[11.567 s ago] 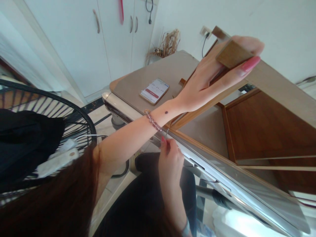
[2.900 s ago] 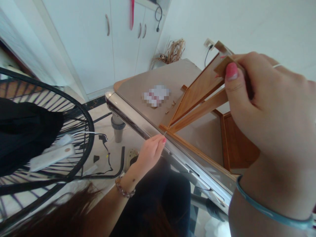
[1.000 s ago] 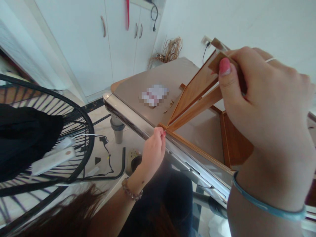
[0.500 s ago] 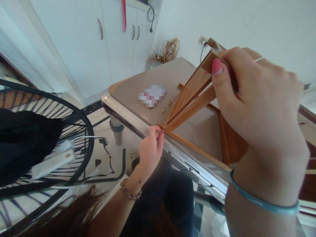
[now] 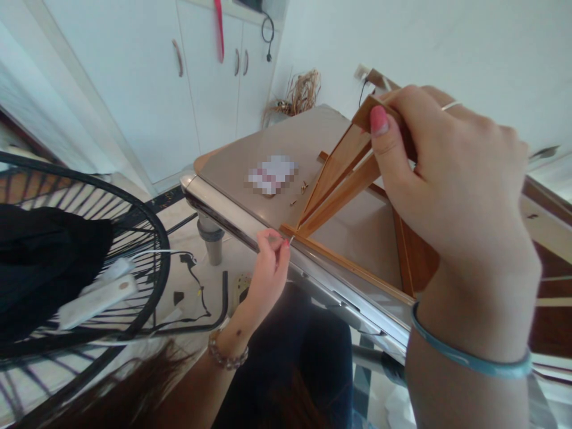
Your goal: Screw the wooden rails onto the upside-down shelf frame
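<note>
My right hand [image 5: 451, 173] grips the raised upper end of a wooden frame [image 5: 344, 161], thumb on the near face. The frame leans up from the table, its slats meeting at a low corner near the front edge. Below that corner, my left hand [image 5: 270, 262] pinches a small thin metal screw [image 5: 292, 240] between thumb and fingertips, close to the front wooden rail [image 5: 353, 266]. Several small brass-coloured screws [image 5: 304, 187] lie on the table [image 5: 250, 149] beyond. What my right fingers do behind the wood is hidden.
A blurred-out paper [image 5: 271, 174] lies on the table. The table's metal edge [image 5: 223, 205] runs along my side. At left stands a black corded chair [image 5: 147, 214] with black cloth [image 5: 49, 262] and a white power strip [image 5: 98, 301]. White cabinets [image 5: 120, 89] stand behind.
My left hand has drawn slightly back from the frame's low corner, so the screw shows at its fingertips. My right hand still holds the frame up. The view has shifted a little.
</note>
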A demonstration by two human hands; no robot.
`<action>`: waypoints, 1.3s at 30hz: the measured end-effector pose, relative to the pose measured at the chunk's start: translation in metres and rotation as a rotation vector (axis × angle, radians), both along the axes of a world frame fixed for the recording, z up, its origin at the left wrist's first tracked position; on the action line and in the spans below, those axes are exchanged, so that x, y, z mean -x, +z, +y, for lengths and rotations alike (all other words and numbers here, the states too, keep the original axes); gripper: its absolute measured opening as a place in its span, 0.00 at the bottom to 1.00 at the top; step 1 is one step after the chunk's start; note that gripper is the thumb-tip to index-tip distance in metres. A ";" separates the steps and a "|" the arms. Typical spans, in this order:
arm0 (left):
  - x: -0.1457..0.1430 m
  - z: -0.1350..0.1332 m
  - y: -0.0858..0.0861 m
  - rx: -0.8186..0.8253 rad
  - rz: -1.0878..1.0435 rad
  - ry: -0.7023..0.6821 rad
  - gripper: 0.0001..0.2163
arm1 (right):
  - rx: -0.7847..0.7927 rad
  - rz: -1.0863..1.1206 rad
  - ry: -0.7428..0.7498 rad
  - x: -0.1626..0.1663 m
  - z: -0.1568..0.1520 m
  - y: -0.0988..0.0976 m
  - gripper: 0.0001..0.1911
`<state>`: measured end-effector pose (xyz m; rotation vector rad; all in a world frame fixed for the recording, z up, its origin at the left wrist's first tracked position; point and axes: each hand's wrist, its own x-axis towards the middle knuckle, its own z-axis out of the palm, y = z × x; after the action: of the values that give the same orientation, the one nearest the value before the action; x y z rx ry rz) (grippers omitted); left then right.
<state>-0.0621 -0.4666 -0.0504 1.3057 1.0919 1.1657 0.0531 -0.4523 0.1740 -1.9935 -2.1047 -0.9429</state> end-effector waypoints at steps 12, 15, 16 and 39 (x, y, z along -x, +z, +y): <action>0.017 0.007 0.004 0.077 0.234 -0.141 0.22 | 0.003 -0.009 0.012 0.001 -0.001 0.000 0.26; 0.016 0.008 0.007 0.060 0.294 -0.141 0.22 | -0.015 -0.018 0.031 -0.001 0.000 -0.001 0.26; 0.015 0.009 0.009 0.052 0.318 -0.137 0.22 | -0.024 -0.022 0.035 -0.002 0.001 -0.001 0.26; 0.000 0.027 0.055 -0.112 1.214 -0.180 0.26 | -0.161 0.030 0.103 -0.026 0.031 -0.010 0.21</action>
<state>-0.0622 -0.4394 0.0048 2.2258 1.6782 0.1907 0.0793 -0.4209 0.1637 -1.7937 -2.0239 -1.0212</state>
